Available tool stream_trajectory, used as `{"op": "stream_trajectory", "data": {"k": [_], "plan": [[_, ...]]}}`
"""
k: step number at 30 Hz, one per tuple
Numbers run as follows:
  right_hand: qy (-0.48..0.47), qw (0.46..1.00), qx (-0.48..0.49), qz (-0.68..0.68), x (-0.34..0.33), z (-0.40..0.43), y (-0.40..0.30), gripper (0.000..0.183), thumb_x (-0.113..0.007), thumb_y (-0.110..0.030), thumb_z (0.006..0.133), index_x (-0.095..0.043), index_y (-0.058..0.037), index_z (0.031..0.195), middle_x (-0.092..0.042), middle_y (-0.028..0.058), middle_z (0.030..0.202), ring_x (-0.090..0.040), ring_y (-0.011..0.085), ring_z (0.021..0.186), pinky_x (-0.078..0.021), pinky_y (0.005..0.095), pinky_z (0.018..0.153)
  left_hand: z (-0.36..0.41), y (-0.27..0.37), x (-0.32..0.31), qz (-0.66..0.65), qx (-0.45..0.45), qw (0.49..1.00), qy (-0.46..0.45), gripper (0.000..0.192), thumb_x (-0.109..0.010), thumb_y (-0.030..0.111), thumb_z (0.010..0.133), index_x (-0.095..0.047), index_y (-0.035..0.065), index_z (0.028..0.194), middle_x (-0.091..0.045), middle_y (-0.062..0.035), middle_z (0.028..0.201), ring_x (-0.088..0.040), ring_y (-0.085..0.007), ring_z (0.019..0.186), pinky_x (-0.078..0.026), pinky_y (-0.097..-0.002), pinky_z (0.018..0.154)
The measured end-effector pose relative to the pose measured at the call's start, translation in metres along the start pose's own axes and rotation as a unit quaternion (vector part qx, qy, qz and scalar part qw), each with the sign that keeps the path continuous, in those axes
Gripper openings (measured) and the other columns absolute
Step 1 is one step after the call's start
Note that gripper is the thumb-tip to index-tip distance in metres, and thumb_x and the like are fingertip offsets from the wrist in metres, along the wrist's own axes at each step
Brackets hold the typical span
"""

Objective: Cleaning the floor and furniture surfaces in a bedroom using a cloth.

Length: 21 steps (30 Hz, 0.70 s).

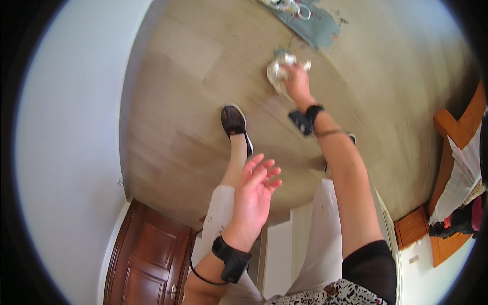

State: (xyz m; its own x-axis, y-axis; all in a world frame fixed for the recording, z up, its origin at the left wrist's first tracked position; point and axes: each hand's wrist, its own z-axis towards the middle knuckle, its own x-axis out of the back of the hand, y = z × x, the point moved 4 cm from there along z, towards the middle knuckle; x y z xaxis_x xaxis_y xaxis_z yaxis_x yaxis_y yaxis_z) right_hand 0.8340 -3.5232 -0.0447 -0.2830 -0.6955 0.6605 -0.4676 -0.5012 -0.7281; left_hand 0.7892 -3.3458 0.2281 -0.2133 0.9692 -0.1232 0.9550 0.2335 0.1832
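Observation:
My right hand (297,82) is stretched out over the floor, its fingers closed around a crumpled whitish cloth or bag (280,72). The hand is slightly blurred, and whether the bundle touches the floor I cannot tell. Just beyond it lies a blue-grey patch (318,28), perhaps flat fabric, with a white item (284,4) and a ring-like loop on it at the top edge. Palm up, my left hand (255,190) hangs above my leg with fingers apart and slightly curled, holding nothing. Both wrists wear black straps with small black devices.
A pale wall (72,114) runs along the left, meeting the tiled floor (171,84). A brown panelled door (152,251) is at lower left. Orange-brown wooden furniture (444,122) with draped cloth (463,167) stands at right. My dark shoe (233,120) is on the floor between.

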Motion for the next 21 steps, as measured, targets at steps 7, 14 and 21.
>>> {"op": "stream_trajectory", "data": {"k": [7,14,21], "plan": [[0.116,0.992,-0.024,0.034,0.031,0.015,-0.026,0.041,-0.067,-0.002,0.062,-0.061,-0.0108,0.101,-0.052,0.0168,0.1,-0.054,0.0355,0.092,-0.0464,0.041,0.08,0.012,0.018,0.019,-0.055,-0.006,0.998,0.011,0.028,-0.048,0.007,0.088,-0.047,0.0053,0.116,-0.055,-0.0095,0.106,-0.054,-0.0181,0.095,-0.045,-0.0316,0.079],[-0.276,0.956,0.07,-0.07,-0.017,-0.174,0.03,0.04,-0.056,0.001,0.068,-0.059,-0.0148,0.104,-0.05,0.0171,0.109,-0.055,0.0348,0.095,-0.0476,0.0417,0.08,0.014,0.003,0.007,-0.077,0.044,0.996,-0.023,0.028,-0.051,0.007,0.087,-0.046,0.006,0.114,-0.055,-0.0085,0.105,-0.055,-0.018,0.093,-0.047,-0.0304,0.077],[-0.355,0.93,0.058,-0.071,-0.043,-0.151,0.025,0.027,-0.055,-0.005,0.073,-0.062,-0.0155,0.097,-0.052,0.0107,0.107,-0.056,0.0312,0.093,-0.0484,0.0383,0.08,0.009,0.014,0.004,-0.095,0.047,0.994,-0.034,0.033,-0.054,0.009,0.086,-0.043,0.0081,0.116,-0.054,-0.007,0.106,-0.054,-0.0177,0.093,-0.046,-0.0308,0.077]]}}
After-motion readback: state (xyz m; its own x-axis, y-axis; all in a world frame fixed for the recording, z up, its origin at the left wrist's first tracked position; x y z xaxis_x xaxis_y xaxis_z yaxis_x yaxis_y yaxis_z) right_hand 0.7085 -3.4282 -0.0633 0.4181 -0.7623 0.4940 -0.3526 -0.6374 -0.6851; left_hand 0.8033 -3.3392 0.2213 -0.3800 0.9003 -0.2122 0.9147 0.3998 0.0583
